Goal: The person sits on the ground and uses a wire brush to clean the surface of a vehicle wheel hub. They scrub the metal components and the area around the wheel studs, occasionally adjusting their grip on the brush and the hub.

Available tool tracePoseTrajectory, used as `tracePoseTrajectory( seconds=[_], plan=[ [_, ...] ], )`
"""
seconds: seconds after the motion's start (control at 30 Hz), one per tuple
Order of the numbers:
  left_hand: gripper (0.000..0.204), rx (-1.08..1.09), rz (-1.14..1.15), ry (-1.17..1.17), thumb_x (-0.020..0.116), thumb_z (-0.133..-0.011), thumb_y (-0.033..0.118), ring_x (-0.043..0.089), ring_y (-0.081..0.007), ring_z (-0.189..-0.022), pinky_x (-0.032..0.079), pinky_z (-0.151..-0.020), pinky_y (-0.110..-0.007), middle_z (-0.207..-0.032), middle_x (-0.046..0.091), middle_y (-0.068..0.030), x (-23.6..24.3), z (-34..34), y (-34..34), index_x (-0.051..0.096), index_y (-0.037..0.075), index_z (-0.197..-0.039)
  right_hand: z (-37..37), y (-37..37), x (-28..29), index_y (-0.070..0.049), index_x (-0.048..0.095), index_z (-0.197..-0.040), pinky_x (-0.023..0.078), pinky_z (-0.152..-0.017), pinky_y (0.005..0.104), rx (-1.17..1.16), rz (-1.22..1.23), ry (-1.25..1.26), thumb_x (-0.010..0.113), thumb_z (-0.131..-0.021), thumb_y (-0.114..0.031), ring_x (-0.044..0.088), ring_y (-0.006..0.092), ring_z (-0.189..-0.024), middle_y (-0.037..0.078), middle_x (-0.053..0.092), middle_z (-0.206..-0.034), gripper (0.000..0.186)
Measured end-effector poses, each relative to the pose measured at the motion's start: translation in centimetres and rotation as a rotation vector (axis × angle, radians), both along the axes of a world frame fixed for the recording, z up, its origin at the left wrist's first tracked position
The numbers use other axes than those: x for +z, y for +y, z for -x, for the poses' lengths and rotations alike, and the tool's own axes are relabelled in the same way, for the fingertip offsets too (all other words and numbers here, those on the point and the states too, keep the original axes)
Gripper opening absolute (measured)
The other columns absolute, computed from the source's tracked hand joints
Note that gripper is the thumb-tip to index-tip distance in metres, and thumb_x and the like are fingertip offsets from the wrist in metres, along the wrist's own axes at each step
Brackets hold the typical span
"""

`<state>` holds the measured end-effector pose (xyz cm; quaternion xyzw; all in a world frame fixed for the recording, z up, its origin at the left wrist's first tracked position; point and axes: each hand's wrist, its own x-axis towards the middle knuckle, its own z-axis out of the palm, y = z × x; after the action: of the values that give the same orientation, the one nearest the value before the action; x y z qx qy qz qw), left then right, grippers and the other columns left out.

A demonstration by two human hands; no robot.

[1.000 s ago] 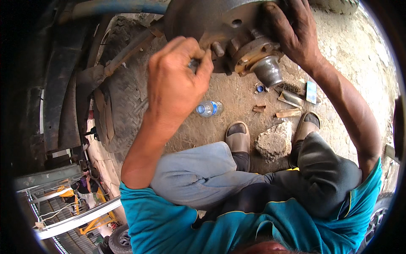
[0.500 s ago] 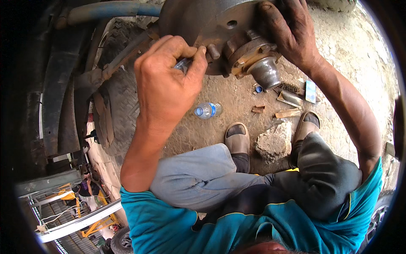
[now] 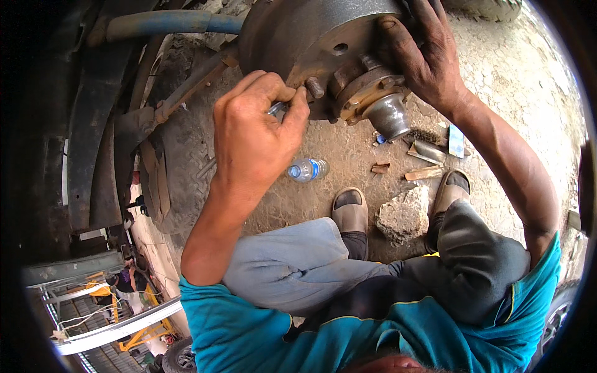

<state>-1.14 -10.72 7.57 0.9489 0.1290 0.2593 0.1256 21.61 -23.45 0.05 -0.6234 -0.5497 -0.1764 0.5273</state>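
Note:
A dark metal brake drum fills the top of the view, with a rusty hub and a grey rounded hub end sticking out toward me. My left hand is closed in a pinch beside a threaded wheel stud on the drum's face. Between its fingers shows part of a thin shiny metal piece; the rest is hidden, so its kind is unclear. At the drum's right side, my right hand grips the edge, thumb on the face and fingers reaching up out of view.
Under the drum lie a clear plastic bottle, a blue cap, a wire brush, a blue-and-white box and wood scraps. A stone block sits between my feet. Vehicle frame parts and a blue pipe are at left.
The drum and hub sit slightly lower in view. My left hand has shifted a little right and down, still pinching beside the stud. My right hand keeps its hold on the drum's edge.

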Motion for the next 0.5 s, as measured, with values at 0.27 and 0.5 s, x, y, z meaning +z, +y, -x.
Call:
tracePoseTrajectory(
  seconds=[0.27, 0.5],
  plan=[
    [0.016, 0.006, -0.009, -0.022, 0.079, -0.080, 0.003, 0.062, -0.0274, -0.055, 0.044, -0.050, -0.038, -0.071, 0.063, -0.0134, 0.14, -0.05, -0.04, 0.064, -0.001, -0.074, 0.07, -0.20, 0.16, 0.001, 0.046, -0.148, 0.038, -0.115, 0.0477, -0.009, 0.000, 0.008, 0.061, -0.099, -0.024, 0.045, 0.0437, -0.137, 0.027, 0.047, -0.145, 0.057],
    [0.016, 0.043, 0.018, 0.030, 0.079, -0.079, 0.003, 0.063, -0.0297, -0.058, 0.046, -0.053, -0.040, -0.072, 0.064, -0.0140, 0.10, -0.12, -0.48, 0.064, -0.001, -0.074, -0.20, -0.39, 0.18, 0.001, 0.046, -0.148, 0.037, -0.115, 0.0478, -0.020, 0.005, 0.011, 0.061, -0.098, -0.022, 0.045, 0.0438, -0.137, 0.027, 0.046, -0.146, 0.057]
  ],
)
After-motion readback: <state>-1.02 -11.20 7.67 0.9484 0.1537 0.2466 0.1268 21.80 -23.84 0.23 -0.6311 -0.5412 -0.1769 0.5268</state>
